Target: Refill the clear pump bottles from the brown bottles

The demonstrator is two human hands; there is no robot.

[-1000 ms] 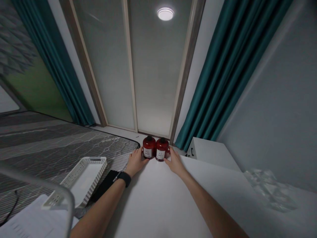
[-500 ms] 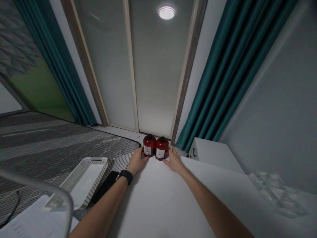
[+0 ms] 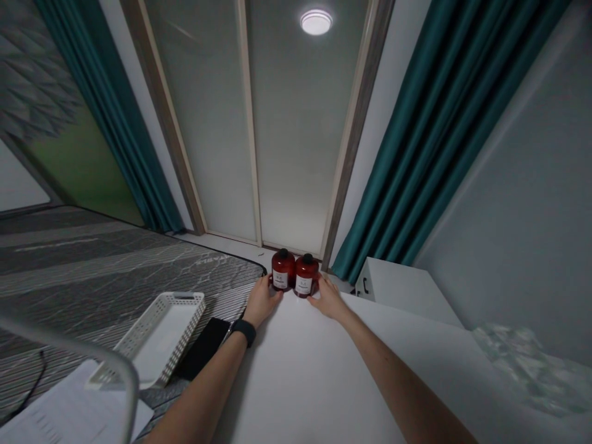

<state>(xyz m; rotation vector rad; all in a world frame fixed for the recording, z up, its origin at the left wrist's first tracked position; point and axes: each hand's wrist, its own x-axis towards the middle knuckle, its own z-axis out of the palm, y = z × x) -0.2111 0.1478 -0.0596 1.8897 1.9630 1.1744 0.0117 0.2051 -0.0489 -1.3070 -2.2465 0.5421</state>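
Two squat dark red bottles with black caps and white labels stand upright, side by side, at the far end of the white table point(image 3: 309, 376). My left hand point(image 3: 261, 302) is curled around the outer side of the left red bottle point(image 3: 283, 266), its thumb near the base. On the other side, my right hand point(image 3: 330, 299) grips the right red bottle point(image 3: 307, 271) in the same way. The bottles appear to touch each other. Fingers behind both bottles are partly hidden. A dark watch band circles my left wrist.
A white perforated basket point(image 3: 185, 336) and a dark flat item point(image 3: 206, 348) lie left, on the striped grey surface. Paper sheets point(image 3: 69, 410) and a curved grey tube point(image 3: 127, 370) are nearer. A white cabinet point(image 3: 407, 290) stands right, near crumpled clear plastic point(image 3: 531, 367).
The whole view has shifted slightly, so everything sits a little further right. Both hands remain on the bottles, which show no clear movement on the table.
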